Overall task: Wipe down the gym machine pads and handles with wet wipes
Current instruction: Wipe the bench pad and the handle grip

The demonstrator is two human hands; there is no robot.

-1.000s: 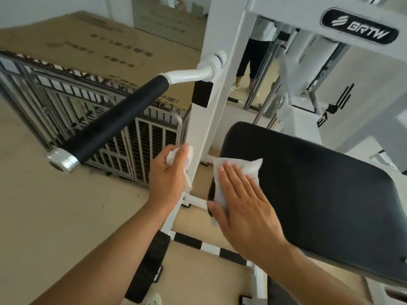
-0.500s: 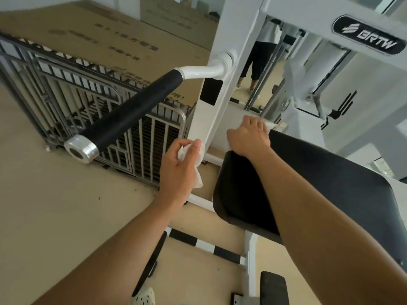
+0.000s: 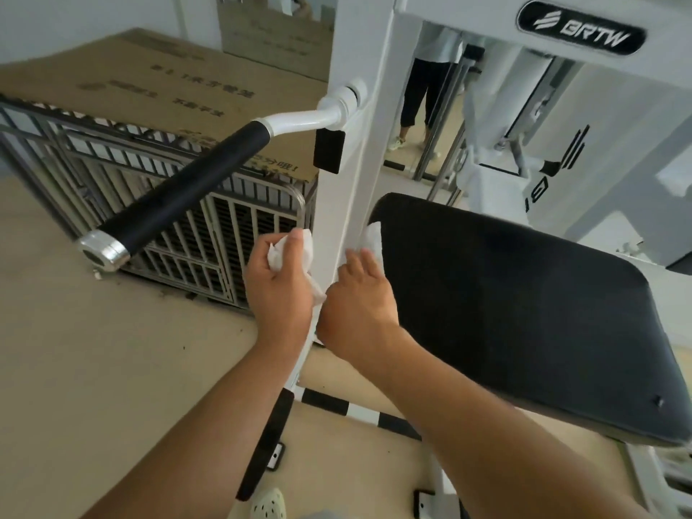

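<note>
A large black pad (image 3: pixel 524 305) of the white gym machine fills the right half of the view. A black foam handle (image 3: pixel 183 196) with a chrome end cap sticks out to the left from the white upright post (image 3: pixel 352 189). My left hand (image 3: pixel 277 290) grips a crumpled white wipe (image 3: pixel 299 249) just left of the post. My right hand (image 3: pixel 359 305) presses a second white wipe (image 3: pixel 374 237) against the pad's left edge, beside the post. The two hands nearly touch.
A metal wire cage (image 3: pixel 179 219) stands on the floor at left with a flat cardboard box (image 3: pixel 149 88) on top. A mirror behind the machine shows a person's legs (image 3: pixel 423 106). Black-and-white base bars (image 3: pixel 337 402) lie below the pad.
My right hand has come back from the pad's far upper-left corner to its left edge, close to my left hand. The left hand still holds its wipe by the post.
</note>
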